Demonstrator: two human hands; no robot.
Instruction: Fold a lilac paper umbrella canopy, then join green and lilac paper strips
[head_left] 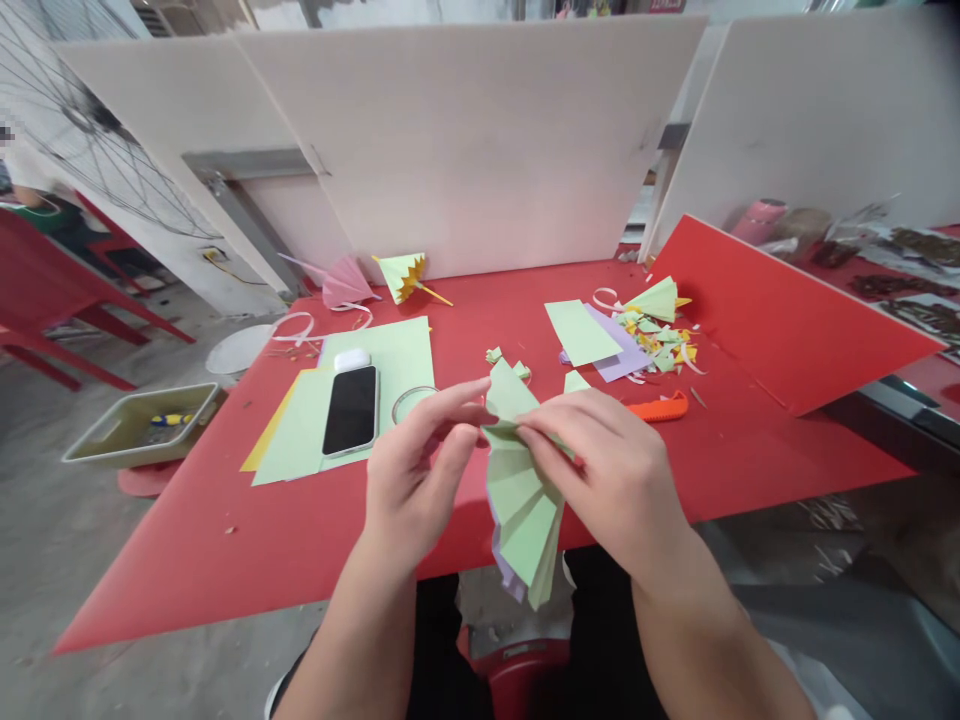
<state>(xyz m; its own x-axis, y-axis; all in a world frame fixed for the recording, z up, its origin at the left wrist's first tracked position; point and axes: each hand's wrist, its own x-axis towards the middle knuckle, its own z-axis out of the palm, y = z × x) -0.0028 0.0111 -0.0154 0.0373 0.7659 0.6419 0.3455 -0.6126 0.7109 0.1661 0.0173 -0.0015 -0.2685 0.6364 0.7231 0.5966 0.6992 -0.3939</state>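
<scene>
1. The right hand [611, 460] pinched the pleated green paper [529, 510] — it hung over the near edge of the red bench [262, 550].
2. The left hand [416, 465] was half open beside it — whether it touched, I could not tell.

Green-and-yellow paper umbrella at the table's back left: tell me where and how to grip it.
By the yellow stick, pinched from the near right, I'd say: it juts that way, beyond the pleated canopy, whose paper would likely crush.
</scene>
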